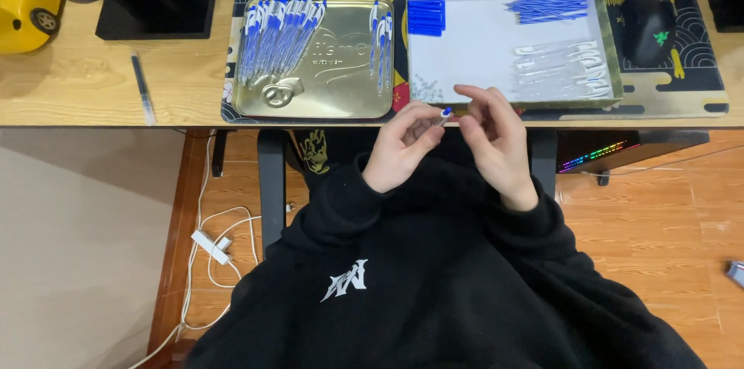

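Observation:
My left hand (403, 144) pinches a small pen part with a blue tip (446, 112) just below the desk's front edge. My right hand (492, 136) meets it from the right, its fingertips touching the same piece. Right above the hands sits a green-rimmed box lid (608, 43) holding blue caps (426, 16), blue refills (546, 8), clear pen barrels (562, 70) and tiny springs (425, 90). To its left a gold metal tray (325, 105) holds several assembled blue-and-white pens (275, 39), with a few more pens (381, 39) at its right side.
A black mouse (649, 26) lies on the patterned desk mat (682, 94) at the right. A lone pen (142, 88) rests on the wooden desk (85, 82) at the left, near a monitor stand (159, 5). Cables and a power strip (211, 246) lie on the floor.

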